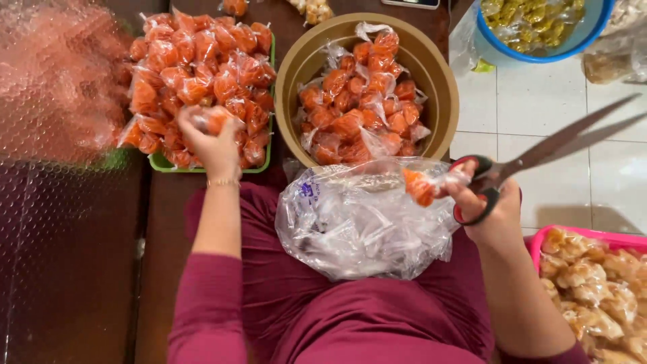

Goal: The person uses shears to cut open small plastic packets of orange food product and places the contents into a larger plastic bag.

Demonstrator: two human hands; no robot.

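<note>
Left hand (214, 145) gripped orange packet (217, 120) over tray (162, 163); right hand (495, 209) held scissors (539, 158) and packet (421, 187) above bag (364, 222); bowl (441, 94) behind

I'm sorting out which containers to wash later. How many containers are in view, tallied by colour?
Green tray: 1
Tan round tub: 1
Blue basin: 1
Pink basket: 1
Total: 4
</note>
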